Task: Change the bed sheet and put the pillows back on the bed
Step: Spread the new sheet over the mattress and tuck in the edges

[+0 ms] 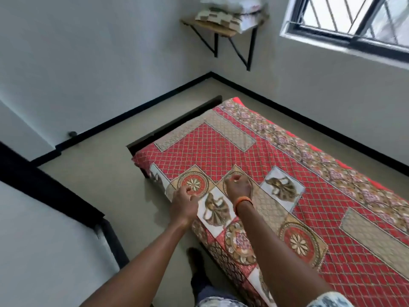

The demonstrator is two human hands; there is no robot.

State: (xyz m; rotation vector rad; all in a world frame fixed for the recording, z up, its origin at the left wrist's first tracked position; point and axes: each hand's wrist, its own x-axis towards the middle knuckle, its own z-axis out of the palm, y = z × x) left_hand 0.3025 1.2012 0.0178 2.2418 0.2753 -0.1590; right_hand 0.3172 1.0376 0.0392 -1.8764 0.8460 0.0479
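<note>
Red patterned cloth covers the bed [152,131] from end to end, and the person leans over its near edge with both arms out. On the left, the left hand [184,203] sits right at the side of the mattress, fingers curled down into the sheet [254,165], pinching a fold of it; that grip looks placed there to draw the fabric toward the edge. Just beside it, further onto the bed, the right hand [238,186], with an orange band [243,201] at the wrist, also has its fingers bunched on the cloth, likely holding it taut while the other pulls. My guess is the sheet is being straightened. To the right and high up, 2 pillows [232,8] wait stacked on a wall shelf [218,29], well apart from the bed, kept clear until the sheet lies flat.
</note>
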